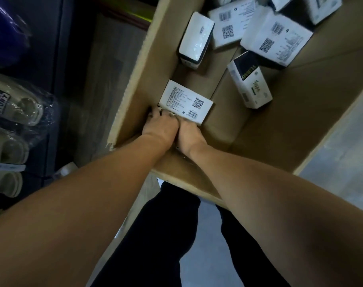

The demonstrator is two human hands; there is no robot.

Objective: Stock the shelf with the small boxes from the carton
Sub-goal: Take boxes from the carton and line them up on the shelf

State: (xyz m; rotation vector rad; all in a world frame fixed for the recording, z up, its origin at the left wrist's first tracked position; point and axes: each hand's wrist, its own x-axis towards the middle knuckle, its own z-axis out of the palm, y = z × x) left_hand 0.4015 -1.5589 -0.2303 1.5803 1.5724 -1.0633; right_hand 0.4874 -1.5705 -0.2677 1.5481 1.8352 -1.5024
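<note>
Both my arms reach down into a large brown carton (139, 65). My left hand (159, 126) and my right hand (188, 134) sit side by side at the near left corner of the carton floor, both gripping the near edge of a small white box (184, 100) with a QR code and barcode on top. Several more small white and black boxes lie loose deeper in the carton, such as an upright one (196, 39) and a tilted one (249, 83). What lies under my hands is hidden.
Packaged pale slippers (17, 108) hang on a dark rack at the left. A wood-look floor strip (108, 79) runs between the rack and the carton. My dark trouser legs (166, 235) stand at the carton's near edge. Grey floor shows at the right.
</note>
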